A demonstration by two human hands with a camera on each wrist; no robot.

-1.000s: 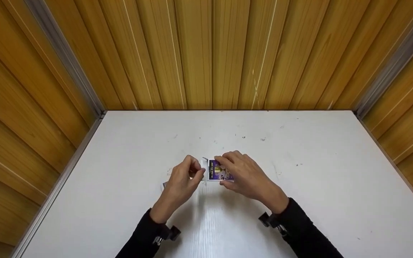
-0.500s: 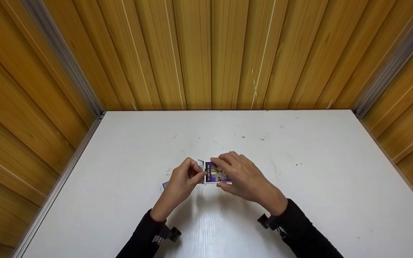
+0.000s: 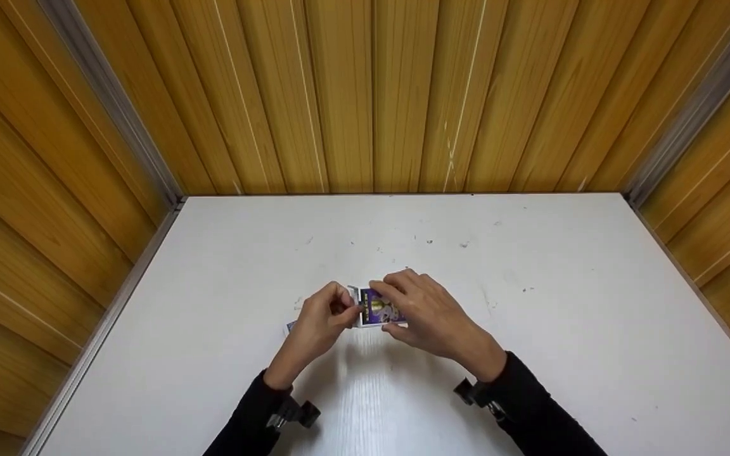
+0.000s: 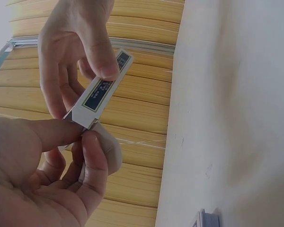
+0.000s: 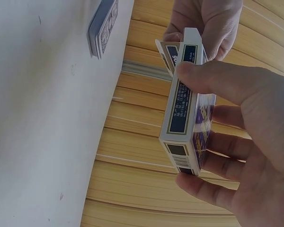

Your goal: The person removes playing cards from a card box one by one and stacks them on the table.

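Observation:
A small purple-and-white card box (image 3: 376,308) is held off the table between my hands, its printed face up in the head view. My right hand (image 3: 438,316) grips it, with the thumb (image 5: 203,78) on one narrow side and fingers along the opposite side. At the box's left end, my left hand (image 3: 324,316) pinches at the open end between thumb and forefinger. A pale rounded flap (image 4: 111,149) sticks out there by the left fingertips. A deck of cards (image 5: 103,30) lies on the table, mostly hidden behind my left hand in the head view.
The white table (image 3: 213,266) has small dark marks across its far half. Yellow wood-look panels (image 3: 339,95) wall it in at the back and sides, with metal rails at the corners. Both wrists wear small black camera mounts.
The box and right hand have shifted slightly left and toward the body. The left fingers now sit closer to the box's end, and less of the white flap shows.

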